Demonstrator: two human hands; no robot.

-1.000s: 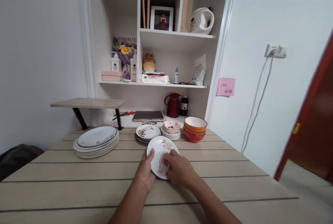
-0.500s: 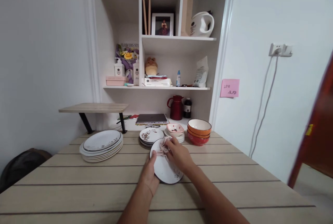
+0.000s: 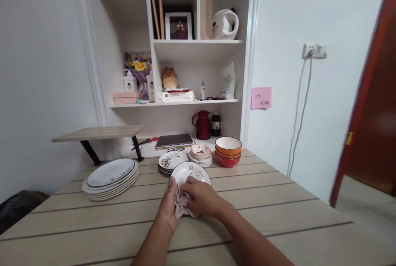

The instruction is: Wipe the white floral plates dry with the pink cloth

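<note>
A white plate [image 3: 182, 170] with a dark rim and a brown flower print is held tilted above the wooden table. My left hand [image 3: 169, 204] grips its left edge, thumb on the face and the other fingers hidden behind. Bunched in my right hand [image 3: 201, 196] is a pale pinkish cloth [image 3: 182, 206], pressed on the plate's lower part. Just behind stands a short stack of similar flowered plates [image 3: 172, 161]. Beside that stack, small square bowls [image 3: 201, 150] sit on small white plates [image 3: 201, 161].
Large white plates [image 3: 111, 173] are stacked at the left, near a raised wooden shelf [image 3: 99, 133] on black legs. Orange and red bowls [image 3: 228, 152] are stacked at the back right. Behind the table are a laptop [image 3: 175, 140], a red jug [image 3: 203, 125] and a dark bottle [image 3: 215, 125].
My right hand has moved the cloth from the plate's upper part down to its lower left, uncovering the flower print at the top. The camera view has shifted to the right.
</note>
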